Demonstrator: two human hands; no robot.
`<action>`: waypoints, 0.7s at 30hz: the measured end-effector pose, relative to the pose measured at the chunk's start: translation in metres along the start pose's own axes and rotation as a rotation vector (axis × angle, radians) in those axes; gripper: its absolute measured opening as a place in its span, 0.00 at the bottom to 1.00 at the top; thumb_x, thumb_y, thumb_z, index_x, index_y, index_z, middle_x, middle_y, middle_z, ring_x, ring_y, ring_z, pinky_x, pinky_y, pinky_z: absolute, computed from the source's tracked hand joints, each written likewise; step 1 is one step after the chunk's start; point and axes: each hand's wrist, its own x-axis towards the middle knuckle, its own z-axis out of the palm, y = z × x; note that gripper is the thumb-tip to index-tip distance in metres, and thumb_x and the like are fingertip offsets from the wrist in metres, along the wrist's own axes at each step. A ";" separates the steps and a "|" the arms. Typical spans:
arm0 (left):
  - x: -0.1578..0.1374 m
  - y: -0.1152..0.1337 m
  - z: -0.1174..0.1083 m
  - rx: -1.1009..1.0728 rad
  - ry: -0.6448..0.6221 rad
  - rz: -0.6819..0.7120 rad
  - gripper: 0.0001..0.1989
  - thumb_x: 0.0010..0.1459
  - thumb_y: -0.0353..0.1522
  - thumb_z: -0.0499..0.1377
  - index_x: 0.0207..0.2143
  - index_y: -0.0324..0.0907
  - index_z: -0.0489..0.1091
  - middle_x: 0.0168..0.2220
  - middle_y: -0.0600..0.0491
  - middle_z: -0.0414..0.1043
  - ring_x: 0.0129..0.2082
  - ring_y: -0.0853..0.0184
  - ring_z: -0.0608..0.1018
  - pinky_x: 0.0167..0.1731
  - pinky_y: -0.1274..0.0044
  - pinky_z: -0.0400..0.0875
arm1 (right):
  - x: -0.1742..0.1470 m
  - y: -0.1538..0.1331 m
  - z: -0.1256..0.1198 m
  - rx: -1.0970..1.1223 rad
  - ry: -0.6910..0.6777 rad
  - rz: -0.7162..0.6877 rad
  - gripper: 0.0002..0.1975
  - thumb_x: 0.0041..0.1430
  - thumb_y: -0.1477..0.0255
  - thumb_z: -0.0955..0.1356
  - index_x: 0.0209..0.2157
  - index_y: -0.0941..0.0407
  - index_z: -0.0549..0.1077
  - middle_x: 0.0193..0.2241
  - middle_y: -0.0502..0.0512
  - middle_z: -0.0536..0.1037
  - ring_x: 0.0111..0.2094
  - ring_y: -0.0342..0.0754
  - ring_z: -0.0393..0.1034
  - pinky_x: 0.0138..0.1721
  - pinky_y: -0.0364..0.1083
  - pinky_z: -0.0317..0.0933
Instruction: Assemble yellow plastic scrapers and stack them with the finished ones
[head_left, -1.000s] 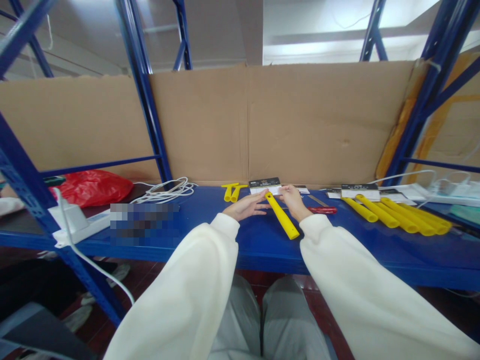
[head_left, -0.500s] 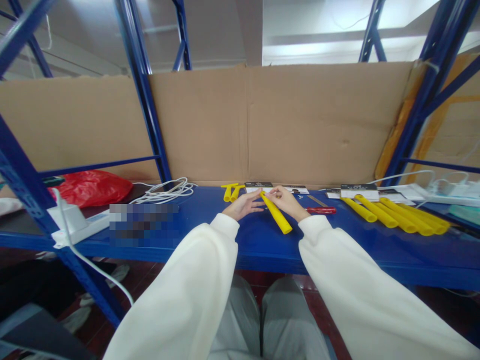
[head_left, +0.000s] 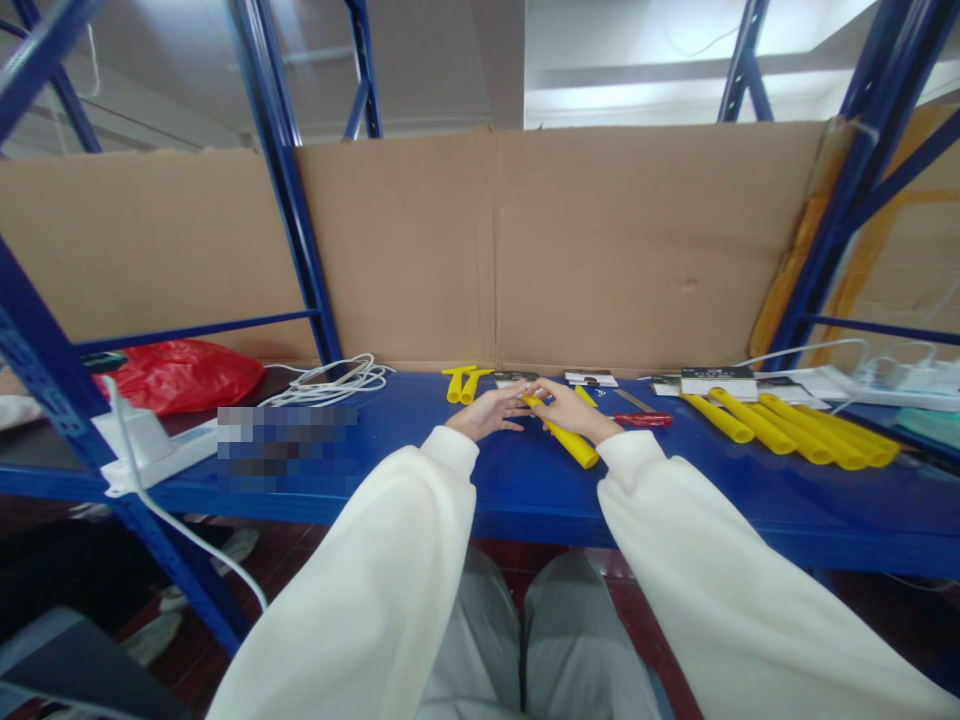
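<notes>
A yellow tapered plastic tube (head_left: pixel 574 445) slants between my hands, its wide end low and to the right, just above the blue shelf top. Around its narrow upper part the fingers of my right hand (head_left: pixel 571 410) are closed. My left hand (head_left: pixel 491 412) pinches at the narrow tip with thumb and forefinger, its lower fingers loosely stretched out. Any small part between the fingertips is hidden. Behind the hands lie two yellow T-shaped pieces (head_left: pixel 468 386) and black-and-white cards (head_left: pixel 591 379). A red-handled tool (head_left: pixel 643 419) rests right of my right hand.
Several yellow tubes (head_left: pixel 772 428) lie in a row at the right. To the left are a coiled white cable (head_left: pixel 330 382), a white power strip (head_left: pixel 161 455) and a red plastic bag (head_left: pixel 187 375). Cardboard (head_left: pixel 600 250) and blue rack posts (head_left: pixel 289 190) stand behind.
The tube's wide end has swung slightly to the right, and the tube lies flatter. My right hand has closed further over it. A yellow piece behind my right hand has come into view.
</notes>
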 end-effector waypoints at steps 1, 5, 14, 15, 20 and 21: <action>0.000 0.000 0.001 -0.002 0.011 -0.001 0.22 0.56 0.42 0.63 0.51 0.43 0.70 0.44 0.46 0.77 0.45 0.62 0.77 0.42 0.73 0.68 | -0.001 -0.003 -0.001 -0.037 -0.012 -0.006 0.09 0.56 0.78 0.66 0.39 0.54 0.71 0.36 0.49 0.76 0.19 0.37 0.68 0.23 0.39 0.65; -0.002 0.001 0.002 0.014 0.034 -0.008 0.31 0.58 0.39 0.62 0.63 0.48 0.61 0.49 0.46 0.75 0.46 0.62 0.77 0.42 0.72 0.69 | -0.002 -0.013 -0.003 -0.141 -0.067 0.026 0.14 0.56 0.80 0.64 0.43 0.55 0.75 0.37 0.52 0.79 0.18 0.38 0.68 0.22 0.40 0.65; -0.006 0.005 0.005 0.060 -0.040 -0.027 0.42 0.59 0.41 0.62 0.70 0.53 0.44 0.62 0.39 0.65 0.51 0.56 0.78 0.48 0.66 0.70 | 0.009 -0.009 -0.082 -0.572 0.034 0.184 0.18 0.56 0.80 0.64 0.46 0.57 0.78 0.28 0.52 0.81 0.24 0.44 0.72 0.31 0.40 0.67; -0.006 0.005 0.005 0.063 -0.044 -0.028 0.42 0.59 0.41 0.61 0.70 0.53 0.44 0.62 0.39 0.65 0.51 0.56 0.78 0.48 0.66 0.71 | 0.007 -0.007 -0.101 -0.661 0.050 0.201 0.17 0.55 0.81 0.64 0.45 0.57 0.79 0.29 0.52 0.81 0.26 0.44 0.73 0.33 0.40 0.67; -0.008 0.006 0.005 0.066 -0.053 -0.017 0.40 0.62 0.38 0.59 0.70 0.48 0.44 0.60 0.38 0.67 0.48 0.58 0.80 0.45 0.67 0.73 | -0.025 0.022 -0.202 -1.014 0.104 0.479 0.15 0.56 0.82 0.65 0.42 0.63 0.79 0.34 0.63 0.81 0.32 0.49 0.75 0.37 0.44 0.66; -0.008 0.006 0.006 0.066 -0.054 -0.014 0.40 0.62 0.38 0.59 0.70 0.47 0.44 0.60 0.38 0.68 0.47 0.58 0.80 0.44 0.68 0.73 | -0.036 0.033 -0.221 -1.069 0.130 0.499 0.14 0.55 0.84 0.64 0.39 0.63 0.79 0.34 0.64 0.81 0.32 0.49 0.75 0.38 0.44 0.66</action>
